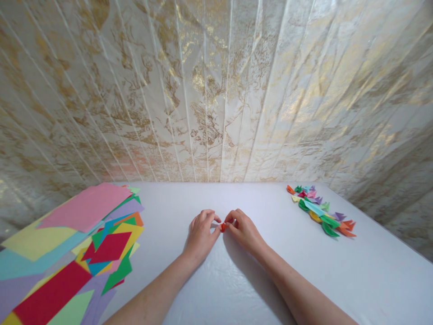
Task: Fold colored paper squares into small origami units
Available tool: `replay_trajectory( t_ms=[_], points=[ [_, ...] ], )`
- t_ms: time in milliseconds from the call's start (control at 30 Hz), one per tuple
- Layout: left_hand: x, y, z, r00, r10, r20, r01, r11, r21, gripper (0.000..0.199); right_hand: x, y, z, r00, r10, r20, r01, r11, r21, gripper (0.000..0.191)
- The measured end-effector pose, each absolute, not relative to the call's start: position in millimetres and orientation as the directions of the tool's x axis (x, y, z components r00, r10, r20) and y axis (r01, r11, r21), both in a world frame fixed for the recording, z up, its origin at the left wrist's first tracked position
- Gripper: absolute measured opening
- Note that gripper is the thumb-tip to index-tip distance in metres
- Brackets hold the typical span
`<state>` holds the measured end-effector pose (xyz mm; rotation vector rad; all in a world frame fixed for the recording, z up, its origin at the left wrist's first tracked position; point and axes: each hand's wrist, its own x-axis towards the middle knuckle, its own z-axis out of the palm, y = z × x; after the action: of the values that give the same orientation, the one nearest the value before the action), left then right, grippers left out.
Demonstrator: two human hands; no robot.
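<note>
A small piece of folded orange paper [222,228] is between my two hands, low over the middle of the white table. My left hand [202,229] curls in from the left, thumb and forefinger tips at the paper's edge. From the other side my right hand [241,225] pinches the same piece between thumb and fingers. The fingertips partly cover the paper, so its exact folded shape is too small to make out.
Loose coloured paper sheets, with a pink sheet [91,205] and a red sheet [54,293] among them, spread over the table's left side. Several small folded paper figures [313,207] stand in a cluster at the right. A gold-patterned curtain [206,90] hangs behind the white table [162,289].
</note>
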<state>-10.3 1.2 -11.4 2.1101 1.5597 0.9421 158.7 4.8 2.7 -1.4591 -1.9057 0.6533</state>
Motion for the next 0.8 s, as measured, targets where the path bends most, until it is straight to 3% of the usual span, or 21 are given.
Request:
replay_trajectory(
  t_ms=[800],
  points=[
    [-9.1, 4.1, -11.8, 0.151, 0.935, 0.321, 0.66, -0.338, 0.671, 0.009, 152.5, -1.5, 9.3, -0.22, 0.959, 0.18, 0.626, 0.28, -0.728, 0.01]
  ],
)
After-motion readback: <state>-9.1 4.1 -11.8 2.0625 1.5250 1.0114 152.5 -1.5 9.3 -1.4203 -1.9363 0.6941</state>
